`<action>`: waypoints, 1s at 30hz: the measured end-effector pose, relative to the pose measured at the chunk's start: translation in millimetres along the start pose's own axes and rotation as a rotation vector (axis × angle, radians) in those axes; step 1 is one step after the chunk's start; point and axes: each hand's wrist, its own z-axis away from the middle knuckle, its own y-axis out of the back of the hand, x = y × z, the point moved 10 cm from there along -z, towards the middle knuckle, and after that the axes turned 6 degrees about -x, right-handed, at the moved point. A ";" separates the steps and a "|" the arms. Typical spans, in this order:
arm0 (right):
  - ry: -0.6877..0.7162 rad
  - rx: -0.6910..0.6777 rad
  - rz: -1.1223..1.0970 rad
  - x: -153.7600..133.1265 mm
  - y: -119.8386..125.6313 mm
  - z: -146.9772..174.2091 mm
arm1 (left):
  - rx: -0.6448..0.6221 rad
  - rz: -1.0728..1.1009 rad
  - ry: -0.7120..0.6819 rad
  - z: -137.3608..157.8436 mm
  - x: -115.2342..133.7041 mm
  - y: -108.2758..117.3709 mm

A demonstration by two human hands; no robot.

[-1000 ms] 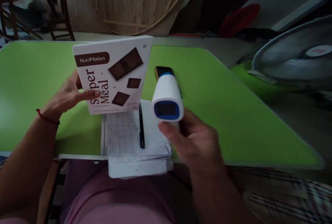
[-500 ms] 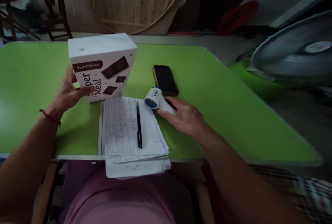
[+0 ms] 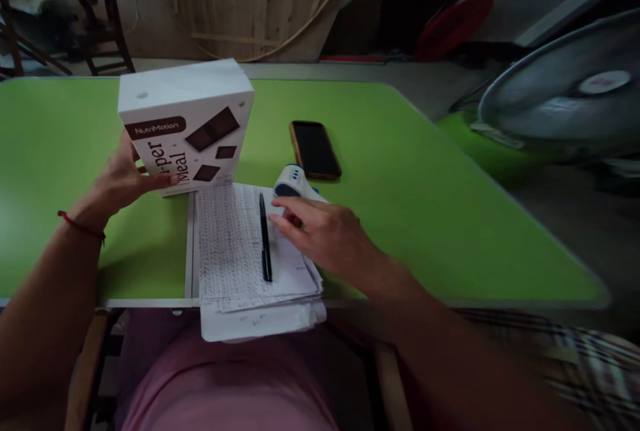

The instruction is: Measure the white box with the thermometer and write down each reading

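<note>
The person wears a pink top [image 3: 225, 391] and red bracelet [image 3: 80, 224].

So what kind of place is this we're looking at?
Probably a room in a home, though a small workroom is possible. A dark wooden chair stands beyond the green table, and a large fan is off to the person's right.

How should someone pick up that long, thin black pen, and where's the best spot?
Probably pinch the long, thin black pen across its middle, from above and the right. It lies flat on white handwritten paper sheets, its length running near to far and its long sides uncovered, and the bare right hand is just to its right.
</note>
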 end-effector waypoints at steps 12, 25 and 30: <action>-0.010 -0.049 -0.078 1.1 -9.6 -14.0 | 0.689 -0.792 -0.823 74.7 105.9 -13.5; -0.072 0.266 -1.002 35.6 -12.6 10.8 | -0.302 -0.845 -0.625 42.8 49.0 -140.2; -0.276 0.214 -1.031 44.9 -27.4 14.1 | -0.365 -0.894 -0.608 43.9 43.3 -152.9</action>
